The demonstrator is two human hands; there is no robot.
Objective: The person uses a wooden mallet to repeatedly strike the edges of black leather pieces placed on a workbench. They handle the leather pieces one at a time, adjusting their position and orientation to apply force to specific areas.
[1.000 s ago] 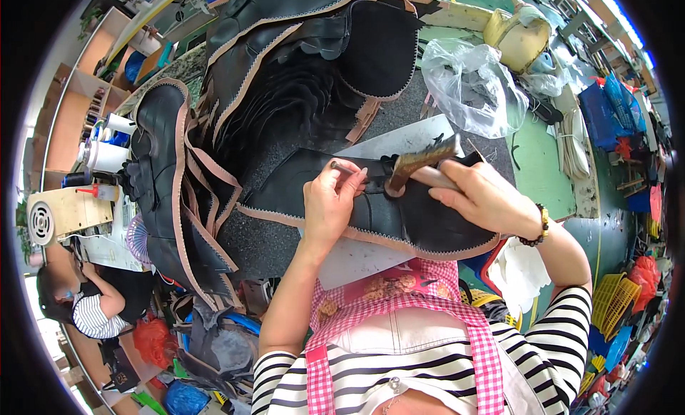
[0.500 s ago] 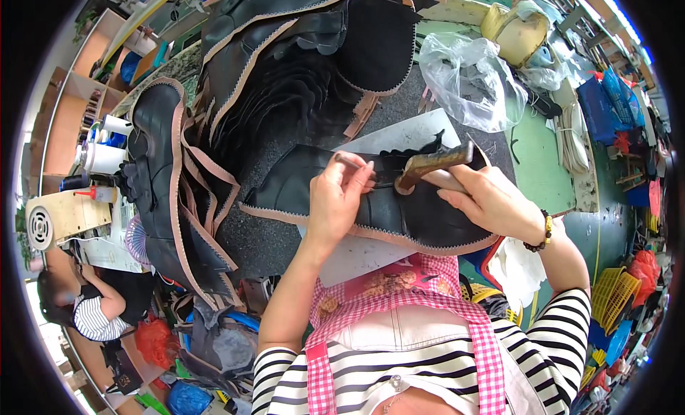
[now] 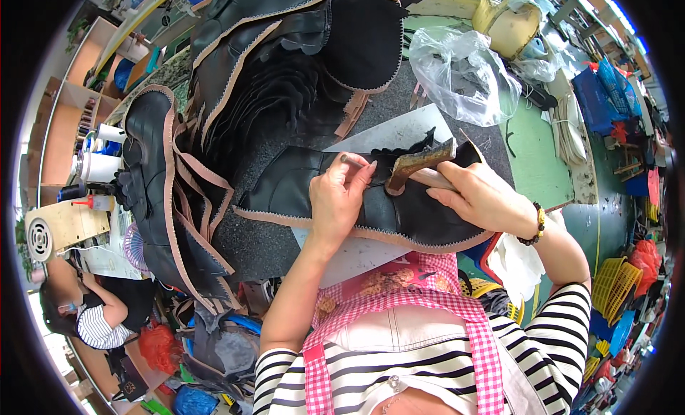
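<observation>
A black leather boot upper point(image 3: 282, 183) with a tan zigzag-cut edge lies flat in front of me, partly over a pale grey board point(image 3: 414, 124). My left hand point(image 3: 332, 204) is closed in a pinch above the middle of the leather. Between its thumb and fingers is a thin metal rod point(image 3: 348, 159), whose other end I cannot make out. My right hand point(image 3: 489, 199) grips the wooden handle of a hammer point(image 3: 424, 162). The worn hammer head is close to my left fingertips, over the leather; whether it touches anything cannot be seen.
Stacked black leather uppers point(image 3: 278, 94) rise at the far side, and more uppers point(image 3: 153, 151) stand to the left. A clear plastic bag point(image 3: 464, 76) lies at the far right on the table's green surface point(image 3: 546, 158). A co-worker point(image 3: 100, 315) sits at the left.
The whole view has shifted slightly. The hammer head sits a little closer to my left hand. Both grips look the same, and the leather has barely moved.
</observation>
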